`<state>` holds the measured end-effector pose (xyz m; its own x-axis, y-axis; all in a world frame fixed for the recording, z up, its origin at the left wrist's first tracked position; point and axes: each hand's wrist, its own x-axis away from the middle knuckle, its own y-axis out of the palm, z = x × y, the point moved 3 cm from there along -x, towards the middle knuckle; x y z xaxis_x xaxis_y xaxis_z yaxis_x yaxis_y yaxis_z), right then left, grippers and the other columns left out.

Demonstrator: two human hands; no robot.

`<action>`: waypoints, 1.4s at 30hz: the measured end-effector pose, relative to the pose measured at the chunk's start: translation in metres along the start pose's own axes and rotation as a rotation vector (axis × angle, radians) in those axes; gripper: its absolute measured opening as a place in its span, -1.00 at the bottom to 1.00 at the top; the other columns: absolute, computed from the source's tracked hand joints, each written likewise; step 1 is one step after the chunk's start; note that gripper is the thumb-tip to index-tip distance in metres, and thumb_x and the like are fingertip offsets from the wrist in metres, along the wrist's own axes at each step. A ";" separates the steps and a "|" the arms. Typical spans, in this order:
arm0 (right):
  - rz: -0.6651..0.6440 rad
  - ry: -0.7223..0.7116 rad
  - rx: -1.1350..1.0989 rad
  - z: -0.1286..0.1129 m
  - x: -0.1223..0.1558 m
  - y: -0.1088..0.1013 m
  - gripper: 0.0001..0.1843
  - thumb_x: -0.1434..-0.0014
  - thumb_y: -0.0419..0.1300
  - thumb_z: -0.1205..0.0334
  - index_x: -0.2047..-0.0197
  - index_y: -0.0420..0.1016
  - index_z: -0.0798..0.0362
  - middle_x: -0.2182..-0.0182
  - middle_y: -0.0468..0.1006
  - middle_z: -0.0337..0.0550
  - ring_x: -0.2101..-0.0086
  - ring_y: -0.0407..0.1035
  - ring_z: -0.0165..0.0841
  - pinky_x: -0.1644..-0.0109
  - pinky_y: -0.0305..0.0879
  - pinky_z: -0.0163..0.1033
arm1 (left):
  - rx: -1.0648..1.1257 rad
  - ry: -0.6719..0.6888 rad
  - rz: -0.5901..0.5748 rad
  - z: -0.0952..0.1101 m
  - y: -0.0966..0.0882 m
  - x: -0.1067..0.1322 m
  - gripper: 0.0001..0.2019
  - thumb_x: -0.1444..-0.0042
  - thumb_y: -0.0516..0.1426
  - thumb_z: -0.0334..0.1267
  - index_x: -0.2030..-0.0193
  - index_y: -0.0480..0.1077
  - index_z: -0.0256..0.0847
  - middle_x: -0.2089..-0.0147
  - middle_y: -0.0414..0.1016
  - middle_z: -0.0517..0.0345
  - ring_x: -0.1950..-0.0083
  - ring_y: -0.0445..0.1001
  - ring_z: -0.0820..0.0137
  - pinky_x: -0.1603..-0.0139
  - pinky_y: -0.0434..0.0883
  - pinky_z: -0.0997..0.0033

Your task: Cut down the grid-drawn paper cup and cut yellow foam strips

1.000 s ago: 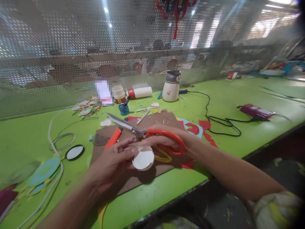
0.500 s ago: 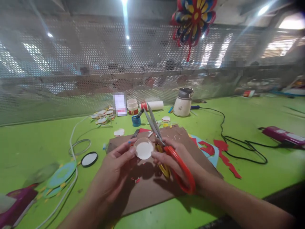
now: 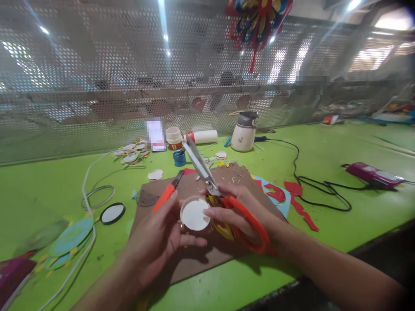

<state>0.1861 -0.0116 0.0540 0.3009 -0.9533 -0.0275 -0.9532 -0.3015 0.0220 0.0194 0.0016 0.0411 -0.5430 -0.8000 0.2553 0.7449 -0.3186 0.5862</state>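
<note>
We hold a white round piece (image 3: 195,214) with a pale brownish rim in front of us, above a brown board (image 3: 223,252) on the green table (image 3: 324,151). Our right hand (image 3: 235,207) is closed around the handles of a pair of scissors (image 3: 212,188), one handle orange and the other yellow, and its thumb presses on the right edge of the round piece. The blades point away from us and a little to the left. Our left hand (image 3: 168,235) is open at the opposite edge, thumb up and fingers spread beneath; how firmly it touches the piece we cannot tell.

An orange knife (image 3: 167,192) lies on the board near our left thumb, and small pale scraps are scattered at the far side. Beyond the board we see a blue pot (image 3: 179,158), a short upright stack of paper cups (image 3: 175,139), a longer cup stack (image 3: 205,137) on its side, and a cream bottle (image 3: 244,136) with a dark grey lid. To our right, red cut pieces (image 3: 303,205) lie near a black cable, which leads to a purple box (image 3: 372,175). To our left, a black-rimmed disc (image 3: 112,213) lies beside a blue-green round shape (image 3: 71,237), with a white cable (image 3: 94,235) running across.
</note>
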 end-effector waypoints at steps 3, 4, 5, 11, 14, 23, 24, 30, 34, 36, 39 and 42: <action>-0.050 -0.018 0.113 -0.004 0.000 -0.005 -0.65 -0.08 0.42 0.25 0.04 0.57 0.03 0.32 0.55 -0.27 0.39 0.40 -0.41 0.28 0.38 -0.31 | 0.007 -0.117 -0.102 -0.007 0.003 0.000 -0.54 -0.36 -0.02 -0.05 -0.08 0.49 -0.41 0.18 0.62 -0.23 0.27 0.64 0.21 0.32 0.60 0.37; -0.063 -0.033 0.144 -0.006 -0.001 -0.007 -0.66 -0.08 0.41 0.28 0.04 0.59 0.02 0.32 0.57 -0.27 0.37 0.41 -0.40 0.28 0.39 -0.30 | 0.009 -0.113 -0.107 -0.008 0.003 0.000 -0.55 -0.37 -0.02 -0.09 -0.06 0.49 -0.43 0.18 0.61 -0.23 0.27 0.64 0.22 0.31 0.60 0.39; -0.073 -0.053 0.173 -0.007 -0.001 -0.009 -0.65 -0.08 0.41 0.29 0.03 0.59 0.01 0.32 0.57 -0.27 0.36 0.43 -0.38 0.26 0.40 -0.30 | 0.010 -0.101 -0.108 -0.008 0.003 0.000 -0.58 -0.37 -0.01 -0.12 -0.06 0.49 -0.44 0.17 0.61 -0.23 0.25 0.64 0.23 0.29 0.60 0.40; -0.063 -0.180 0.302 -0.022 0.000 -0.013 -0.67 -0.13 0.35 0.30 0.01 0.60 0.07 0.26 0.60 -0.20 0.27 0.48 -0.35 0.18 0.45 -0.29 | 0.026 -0.075 -0.161 -0.005 0.004 0.004 -0.61 -0.37 -0.01 -0.22 -0.15 0.43 -0.45 0.14 0.61 -0.28 0.19 0.64 0.16 0.30 0.60 0.37; 0.007 -0.191 0.382 -0.025 0.000 -0.012 -0.70 -0.17 0.32 0.23 0.02 0.60 0.09 0.28 0.61 -0.18 0.30 0.50 -0.35 0.22 0.46 -0.29 | 0.069 -0.095 -0.141 -0.004 0.006 0.006 -0.60 -0.36 0.02 -0.21 -0.21 0.40 -0.38 0.10 0.61 -0.26 0.18 0.65 0.15 0.32 0.60 0.40; 0.179 -0.269 0.744 -0.008 -0.001 -0.031 -0.77 -0.20 0.23 0.17 0.12 0.61 0.07 0.48 0.55 -0.20 0.46 0.37 -0.31 0.40 0.32 -0.24 | 0.175 0.130 -0.036 0.020 0.007 0.015 -0.78 -0.25 0.17 -0.21 0.12 0.56 -0.32 0.23 0.64 -0.06 0.31 0.64 0.21 0.44 0.57 0.43; 0.168 -0.276 0.765 -0.005 -0.001 -0.035 -0.78 -0.18 0.25 0.16 0.14 0.62 0.05 0.54 0.52 -0.24 0.49 0.35 -0.32 0.41 0.31 -0.25 | 0.180 0.156 -0.043 0.024 0.007 0.016 -0.77 -0.22 0.21 -0.19 0.14 0.57 -0.32 0.26 0.64 -0.06 0.34 0.63 0.22 0.47 0.56 0.44; 0.111 -0.312 0.968 0.006 0.006 -0.045 -0.75 -0.23 0.25 0.15 0.05 0.63 -0.03 0.41 0.65 -0.21 0.43 0.48 -0.28 0.38 0.39 -0.26 | 0.179 0.214 0.019 0.041 -0.001 0.021 -0.74 0.02 0.39 -0.17 0.22 0.61 -0.27 0.24 0.67 -0.05 0.41 0.58 0.30 0.51 0.50 0.47; 0.081 -0.384 1.127 0.001 0.013 -0.040 -0.78 -0.24 0.19 0.24 0.07 0.59 -0.07 0.25 0.67 -0.13 0.36 0.51 -0.25 0.36 0.42 -0.23 | 0.163 0.258 0.082 0.046 -0.014 0.024 -0.73 0.03 0.38 -0.19 0.21 0.62 -0.29 0.16 0.66 -0.09 0.36 0.56 0.29 0.51 0.47 0.45; 0.099 -0.452 1.189 -0.003 0.016 -0.038 -0.70 -0.17 0.14 0.39 0.09 0.57 -0.08 0.26 0.65 -0.11 0.35 0.52 -0.23 0.34 0.44 -0.19 | 0.145 0.250 0.073 0.046 -0.018 0.026 -0.76 -0.02 0.35 -0.20 0.18 0.62 -0.27 0.18 0.65 -0.07 0.37 0.53 0.32 0.51 0.44 0.47; 0.145 -0.608 1.259 -0.009 0.021 -0.039 -0.45 0.00 0.05 0.53 -0.02 0.50 -0.07 0.28 0.61 -0.08 0.32 0.54 -0.20 0.30 0.47 -0.16 | 0.098 0.210 0.012 0.045 -0.020 0.028 -0.76 -0.07 0.31 -0.18 0.14 0.61 -0.23 0.23 0.64 -0.04 0.38 0.53 0.33 0.52 0.39 0.51; 0.133 -0.717 1.303 -0.010 0.024 -0.042 -0.41 -0.08 0.02 0.53 -0.16 0.38 -0.03 0.28 0.55 -0.05 0.31 0.50 -0.21 0.34 0.44 -0.19 | 0.061 0.211 -0.118 0.044 -0.020 0.028 -0.72 -0.10 0.27 -0.14 0.09 0.59 -0.23 0.22 0.64 -0.11 0.32 0.57 0.25 0.53 0.34 0.55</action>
<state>0.2340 -0.0222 0.0624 0.5024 -0.6432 -0.5778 -0.4441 0.3814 -0.8107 -0.0280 0.0081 0.0707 -0.5267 -0.8498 0.0201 0.6530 -0.3894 0.6496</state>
